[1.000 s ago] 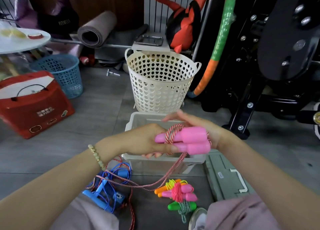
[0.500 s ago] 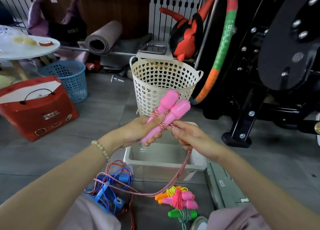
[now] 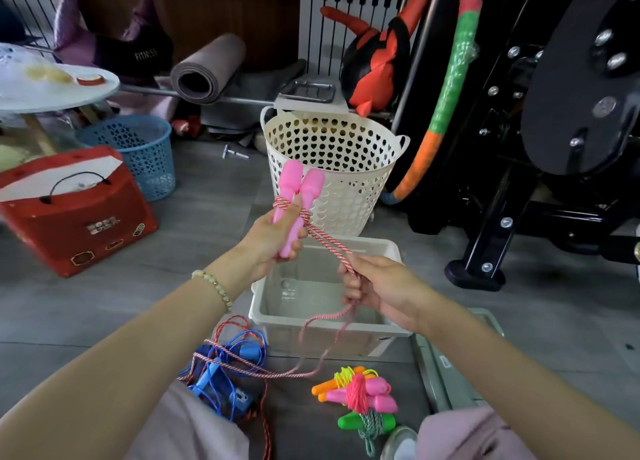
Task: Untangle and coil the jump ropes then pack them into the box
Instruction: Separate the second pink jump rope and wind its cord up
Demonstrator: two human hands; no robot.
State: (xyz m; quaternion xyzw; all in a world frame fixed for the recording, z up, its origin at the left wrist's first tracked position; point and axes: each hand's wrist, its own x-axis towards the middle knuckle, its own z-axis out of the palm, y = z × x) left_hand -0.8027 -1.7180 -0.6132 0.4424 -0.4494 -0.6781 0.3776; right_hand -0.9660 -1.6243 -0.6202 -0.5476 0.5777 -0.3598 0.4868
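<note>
My left hand [image 3: 273,237] grips two pink handles [image 3: 298,189] held upright together, with a few turns of red-and-white rope [image 3: 325,241] wound around them. My right hand [image 3: 377,286] pinches that rope a little lower, above the open pale box [image 3: 311,324]. The rope's slack hangs past the box front and trails to a blue jump rope tangle [image 3: 225,366] on the floor by my left knee. Three coiled ropes with orange, pink and green handles [image 3: 360,397] lie in front of the box.
A cream perforated basket [image 3: 332,168] stands just behind the box. The box lid [image 3: 446,366] lies to its right. A red case [image 3: 72,210] and blue basket [image 3: 138,147] sit at the left, black gym equipment [image 3: 540,147] at the right.
The pink handles have swung from lying sideways to pointing up. My right hand has slid off the handles and down along the rope, pulling it taut below them.
</note>
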